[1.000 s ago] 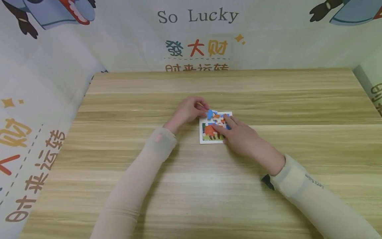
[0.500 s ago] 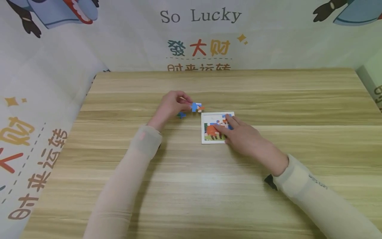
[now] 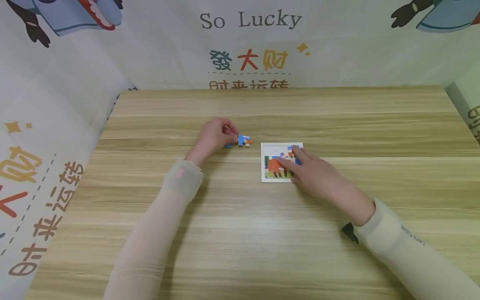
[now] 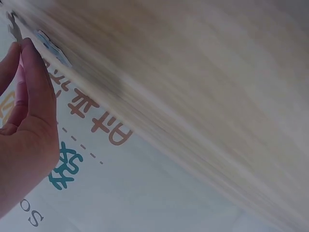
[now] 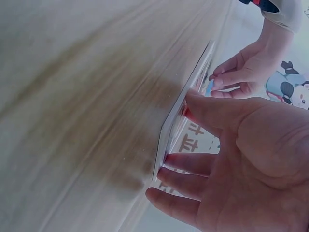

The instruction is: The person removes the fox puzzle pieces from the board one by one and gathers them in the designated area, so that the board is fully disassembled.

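Note:
My left hand (image 3: 216, 136) pinches a jigsaw piece (image 3: 241, 140), blue and white with an orange patch, between thumb and fingers, low over the table left of the puzzle. A second blue piece (image 3: 228, 146) lies beside those fingertips, partly hidden. In the left wrist view the pinched piece (image 4: 15, 30) appears edge-on. My right hand (image 3: 318, 173) lies over the right side of a white-framed puzzle tray (image 3: 268, 180), fingers and thumb mostly straight, thumb on an orange animal picture (image 3: 275, 166). The tray's upper left shows bare white; my hand hides its right edge.
Both hands work over a light wood-grain table (image 3: 232, 233). A white printed cloth (image 3: 161, 50) with lettering hangs behind it and along the sides. Pale sleeves (image 3: 150, 237) cover both forearms.
My left hand has carried the pinched piece from over the tray leftward, then lowered it beside the other piece. My right hand and the tray have shifted slightly right.

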The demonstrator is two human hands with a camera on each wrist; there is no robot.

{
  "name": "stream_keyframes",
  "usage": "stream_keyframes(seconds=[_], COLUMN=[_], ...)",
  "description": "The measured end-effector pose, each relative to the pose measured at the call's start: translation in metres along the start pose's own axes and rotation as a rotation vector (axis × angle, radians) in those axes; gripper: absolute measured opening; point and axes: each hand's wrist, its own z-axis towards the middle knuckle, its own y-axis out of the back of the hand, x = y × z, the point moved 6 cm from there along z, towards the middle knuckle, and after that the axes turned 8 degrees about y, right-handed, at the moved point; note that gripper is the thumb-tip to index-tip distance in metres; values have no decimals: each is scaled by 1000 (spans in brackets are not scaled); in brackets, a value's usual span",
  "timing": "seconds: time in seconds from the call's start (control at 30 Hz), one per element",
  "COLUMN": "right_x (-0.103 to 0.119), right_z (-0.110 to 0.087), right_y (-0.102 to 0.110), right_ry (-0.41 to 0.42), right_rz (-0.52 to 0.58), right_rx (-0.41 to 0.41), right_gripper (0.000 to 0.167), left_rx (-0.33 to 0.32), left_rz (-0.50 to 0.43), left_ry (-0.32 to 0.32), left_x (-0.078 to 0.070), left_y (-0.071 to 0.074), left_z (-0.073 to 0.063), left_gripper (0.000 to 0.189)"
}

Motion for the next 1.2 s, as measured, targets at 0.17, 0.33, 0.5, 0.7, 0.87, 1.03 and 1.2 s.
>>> stream_keyframes(seconds=[0.17,0.33,0.5,0.7,0.87,1.03,1.2], right_x=[-1,-2,-1,-1,0,-1,-1], right_z=[0,-1,-1,-1,-1,-1,-2], right_y=[-1,-1,-1,0,0,0,0], right_ry=[3,5,12,15,14,21,28], right_rz=[-4,-1,-8,-6,-5,-8,-8], right_rx=[-6,-11,-21,-30,-36,-50,-56], right_gripper=[57,57,57,57,56,56,56], left_rx=[-12,-11,-17,-20,-13,-6,21], left_rz=[25,22,16,23,0,-11,-30], left_ry=[6,3,-2,-2,-8,-34,-41], left_x=[0,2,2,1,-2,-8,-15], left_y=[0,0,1,1,1,-2,-8], left_z=[0,0,0,0,-1,-3,-4], left_gripper=[18,18,16,15,16,18,19])
